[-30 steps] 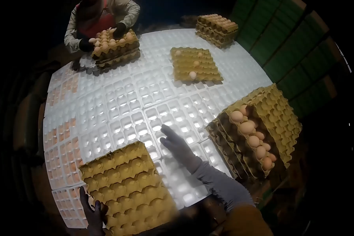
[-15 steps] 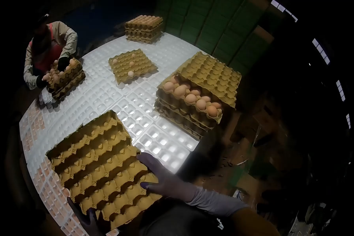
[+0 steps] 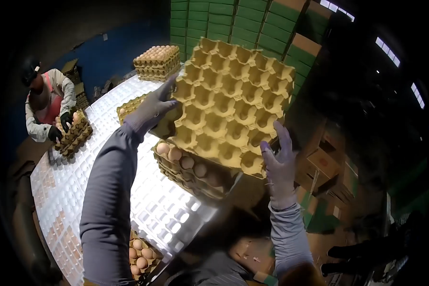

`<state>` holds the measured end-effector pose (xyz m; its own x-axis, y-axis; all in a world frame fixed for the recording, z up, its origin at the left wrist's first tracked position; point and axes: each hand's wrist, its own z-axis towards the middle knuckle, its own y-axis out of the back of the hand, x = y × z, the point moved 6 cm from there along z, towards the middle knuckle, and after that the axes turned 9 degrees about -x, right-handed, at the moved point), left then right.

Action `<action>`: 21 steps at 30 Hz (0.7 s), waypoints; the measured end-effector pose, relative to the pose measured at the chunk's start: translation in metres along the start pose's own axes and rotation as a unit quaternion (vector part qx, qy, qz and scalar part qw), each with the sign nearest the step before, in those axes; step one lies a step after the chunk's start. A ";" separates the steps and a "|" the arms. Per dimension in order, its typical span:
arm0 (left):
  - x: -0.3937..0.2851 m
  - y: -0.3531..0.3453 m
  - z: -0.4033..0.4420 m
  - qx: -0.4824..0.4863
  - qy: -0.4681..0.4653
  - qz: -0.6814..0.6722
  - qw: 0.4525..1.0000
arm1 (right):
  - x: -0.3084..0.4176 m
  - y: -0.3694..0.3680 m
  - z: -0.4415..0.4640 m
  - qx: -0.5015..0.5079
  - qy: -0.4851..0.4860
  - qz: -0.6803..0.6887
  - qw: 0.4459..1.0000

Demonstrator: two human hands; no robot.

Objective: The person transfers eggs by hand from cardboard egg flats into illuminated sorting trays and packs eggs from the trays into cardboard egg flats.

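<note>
An egg tray (image 3: 233, 107) of yellowish pulp, its cups bare, is held tilted toward me above a stack of egg-filled trays (image 3: 190, 178). At its left edge is my gloved left hand (image 3: 152, 107), thumb and fingers closed on the rim. My gloved right hand (image 3: 281, 164) grips the lower right edge. Brown eggs (image 3: 187, 162) show along the near side of the stack; the held tray hides the rest. Near my left forearm, a tray of eggs (image 3: 142, 256) lies at the table's near edge, partly covered by my sleeve.
The table (image 3: 105, 126) has a white dimpled surface. Another tray (image 3: 127, 107) and a stack of egg trays (image 3: 156, 63) stand farther back. At left, a co-worker (image 3: 50, 102) handles eggs over stacked trays. Green cartons (image 3: 245, 21) rise behind; cardboard boxes (image 3: 324, 159) lie right.
Both hands have carried the bare tray from the near left up and right, over the egg stack. A tray of eggs now shows near me, and the view has shifted.
</note>
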<state>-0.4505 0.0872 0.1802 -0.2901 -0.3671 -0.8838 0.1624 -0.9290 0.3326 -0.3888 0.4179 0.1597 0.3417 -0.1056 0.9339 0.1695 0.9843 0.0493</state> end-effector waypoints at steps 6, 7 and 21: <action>0.121 -0.023 0.046 0.047 0.246 0.211 0.945 | -0.099 -0.006 0.019 -0.009 0.028 -0.089 0.996; 0.116 -0.022 0.037 0.054 0.271 0.250 0.928 | -0.116 -0.017 0.019 0.040 -0.123 0.164 0.978; -0.036 0.138 -0.261 -0.172 0.169 -0.097 0.966 | 0.015 -0.097 -0.096 0.195 0.157 0.086 0.964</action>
<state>-0.1711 -0.0150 0.1722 -0.0313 -0.0974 -0.9948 0.4557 -0.8872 0.0725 -0.3114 0.3072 0.1346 0.6079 0.0860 0.7893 -0.2544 0.9628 0.0910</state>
